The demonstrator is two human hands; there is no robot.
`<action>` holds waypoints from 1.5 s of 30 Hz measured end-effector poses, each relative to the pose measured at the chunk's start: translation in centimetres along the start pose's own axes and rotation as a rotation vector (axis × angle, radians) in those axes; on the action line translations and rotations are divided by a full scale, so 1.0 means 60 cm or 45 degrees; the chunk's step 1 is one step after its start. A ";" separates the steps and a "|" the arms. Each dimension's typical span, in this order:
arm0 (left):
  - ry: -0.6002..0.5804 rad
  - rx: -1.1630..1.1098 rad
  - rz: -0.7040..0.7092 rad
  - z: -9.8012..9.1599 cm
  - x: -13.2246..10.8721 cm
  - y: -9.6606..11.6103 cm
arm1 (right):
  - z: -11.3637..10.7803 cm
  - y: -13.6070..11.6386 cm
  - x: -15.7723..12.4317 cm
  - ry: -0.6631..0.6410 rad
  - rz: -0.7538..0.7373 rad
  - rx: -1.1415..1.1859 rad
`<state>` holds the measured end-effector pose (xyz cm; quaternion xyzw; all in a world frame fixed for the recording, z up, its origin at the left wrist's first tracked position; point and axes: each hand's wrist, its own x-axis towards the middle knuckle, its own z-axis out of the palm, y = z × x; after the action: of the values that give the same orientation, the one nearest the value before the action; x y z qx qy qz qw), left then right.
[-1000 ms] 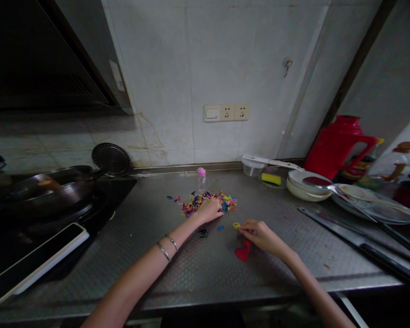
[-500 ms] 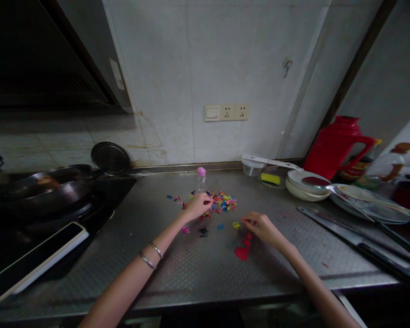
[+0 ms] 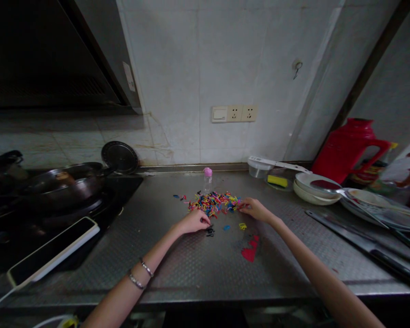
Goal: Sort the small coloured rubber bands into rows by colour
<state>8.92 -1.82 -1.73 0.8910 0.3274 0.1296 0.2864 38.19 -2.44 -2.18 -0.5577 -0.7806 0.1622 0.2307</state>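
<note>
Black pieces [image 3: 210,232] lie close under the fingers of your left hand [image 3: 191,222], near the middle of the frame; if you sweep this hand sideways, it could scatter them, or push some among the blue pieces [image 3: 226,228] just to their right. Your right hand [image 3: 256,209] is at the right end of the mixed pile [image 3: 213,200]. A quick pull there might drag neighbouring pieces along, because they seem to lie tangled. If you bring this hand down too low, it may also disturb the yellow pieces [image 3: 242,226]. On both hands the fingers are drawn near together, but whether they pinch a piece, one cannot tell at this size.

At the centre of the frame, on the grey metal surface [image 3: 191,278], the pile looks low and loose, made of thin little shapes in yellow, pink, red, blue and black. Its edge is ragged, with some strays [image 3: 183,197] at its left. Lower right of centre, the red pieces [image 3: 248,254] make one bright patch.
</note>
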 end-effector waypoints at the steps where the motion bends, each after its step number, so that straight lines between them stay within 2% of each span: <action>1: -0.004 -0.007 0.004 0.000 -0.001 -0.001 | 0.000 0.001 0.005 0.001 0.009 0.000; 8: 0.037 -0.001 0.013 0.005 0.000 -0.002 | 0.001 0.016 0.024 -0.081 -0.011 0.091; 15: 0.002 -0.032 0.018 0.014 0.007 -0.001 | -0.001 0.008 0.021 -0.093 -0.019 -0.038; 20: -0.006 -0.160 -0.015 0.005 0.002 0.000 | 0.002 0.012 0.022 -0.099 0.020 -0.142; 26: 0.110 -0.318 -0.019 -0.020 -0.008 -0.016 | 0.003 0.009 0.017 -0.044 -0.001 -0.184; 30: 0.253 -0.333 -0.102 -0.055 -0.022 -0.045 | 0.001 -0.034 0.014 0.023 -0.113 -0.161; 33: 0.392 -0.318 -0.165 -0.083 -0.034 -0.068 | 0.009 -0.088 0.018 -0.007 -0.282 -0.061; 36: 0.527 -0.326 -0.198 -0.103 -0.044 -0.086 | 0.028 -0.149 0.026 -0.051 -0.366 -0.028; 39: 0.601 -0.308 -0.231 -0.110 -0.048 -0.101 | 0.056 -0.205 0.037 -0.144 -0.465 -0.006; 41: 0.620 -0.285 -0.248 -0.109 -0.049 -0.111 | 0.079 -0.237 0.046 -0.150 -0.582 -0.011; 45: 0.639 -0.272 -0.252 -0.103 -0.047 -0.131 | 0.125 -0.284 0.066 -0.189 -0.690 -0.078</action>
<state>0.20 3.86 -1.56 0.7597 0.4580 0.3510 0.2999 19.49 -4.19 0.95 -0.3221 -0.9206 0.1112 0.1907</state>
